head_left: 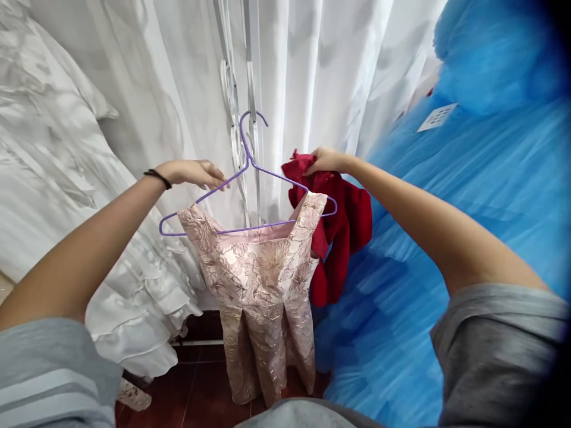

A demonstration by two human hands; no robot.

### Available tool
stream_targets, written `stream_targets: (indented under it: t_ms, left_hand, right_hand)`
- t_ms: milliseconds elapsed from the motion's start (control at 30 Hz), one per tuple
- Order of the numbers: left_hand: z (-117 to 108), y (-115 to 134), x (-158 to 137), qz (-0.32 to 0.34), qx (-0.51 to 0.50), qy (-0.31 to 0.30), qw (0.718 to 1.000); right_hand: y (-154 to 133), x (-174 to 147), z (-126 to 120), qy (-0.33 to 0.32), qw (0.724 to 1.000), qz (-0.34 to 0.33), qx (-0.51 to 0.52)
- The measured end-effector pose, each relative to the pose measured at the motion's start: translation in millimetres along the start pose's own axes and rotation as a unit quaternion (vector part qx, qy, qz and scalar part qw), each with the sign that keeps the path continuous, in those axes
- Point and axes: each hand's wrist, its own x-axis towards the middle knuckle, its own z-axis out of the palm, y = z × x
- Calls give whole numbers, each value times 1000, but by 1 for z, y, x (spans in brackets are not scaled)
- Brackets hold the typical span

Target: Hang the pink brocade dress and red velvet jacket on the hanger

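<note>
one pink dress [263,267] is hung on purple hanger [248,159], mid-view; red cloth [343,208] is gripped by right hand [328,161]; hold of left hand [194,173] cannot be told. dress judged light, stiffish; best lifted by hanger.

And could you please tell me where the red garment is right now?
In the head view, the red garment hangs from the right hand, right of centre, between the pink dress and the blue fabric.
</note>
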Motion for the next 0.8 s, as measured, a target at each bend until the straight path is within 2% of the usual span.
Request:
stream_targets:
  t_ms: [33,100,167,267,333,433,567,667,800]
  left_hand:
    - [4,-3,12,12,-33,-99,994]
    - [21,-2,29,31,-78,-234,969]
    - [42,3,39,38,-109,-301,947]
    - [62,7,45,77,-175,-330,924]
    - [67,6,47,86,-212,-334,914]
    - [68,3,48,48,-237,-335,910]
    - [68,-3,45,32,-300,-290,908]
    - [64,-21,34,35,-354,-218,909]
    - [59,-70,6,-41,-387,-51,920]
  right_hand:
    - [-21,1,5,-74,997,1,-14]
    - [-54,2,23,-235,972,10,-18]
    - [-74,2,43,-346,938,12,-5]
    - [-82,6,70,-390,921,10,20]
    - [-81,9,81,-393,919,14,34]
    - [-78,9,88,-388,920,12,51]
    - [-76,5,78,-399,916,-18,39]
    - [-64,0,55,-388,921,-32,12]
    - [-19,-9,16,-314,949,-20,-25]
